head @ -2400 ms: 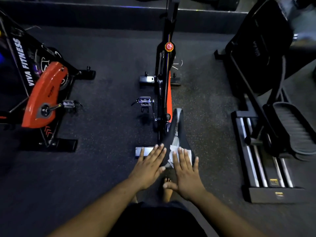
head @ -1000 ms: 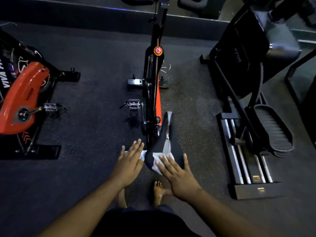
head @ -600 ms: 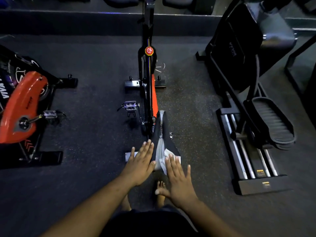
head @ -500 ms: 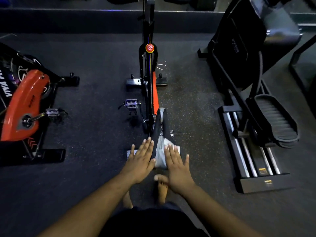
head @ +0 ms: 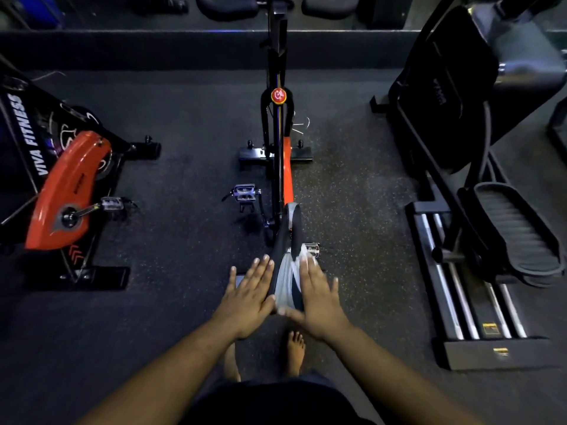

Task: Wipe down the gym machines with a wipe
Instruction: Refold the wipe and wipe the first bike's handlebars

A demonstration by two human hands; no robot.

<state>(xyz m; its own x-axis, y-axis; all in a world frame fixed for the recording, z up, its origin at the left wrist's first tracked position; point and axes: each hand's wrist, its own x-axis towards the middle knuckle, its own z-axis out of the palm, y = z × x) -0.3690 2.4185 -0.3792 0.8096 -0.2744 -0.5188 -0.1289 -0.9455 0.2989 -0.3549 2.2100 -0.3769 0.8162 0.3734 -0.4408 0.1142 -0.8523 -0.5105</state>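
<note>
Dark speckled floor [head: 352, 210] under spin bike [head: 277, 142]

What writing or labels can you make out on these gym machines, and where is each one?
"VIVA FITNESS": white letters on the black frame of the left bike.
Red knob on the middle bike: white mark, too blurred to read.
Black shroud of the right machine: faint logo, unreadable.
Yellow stickers on its base: too small to read.
</note>
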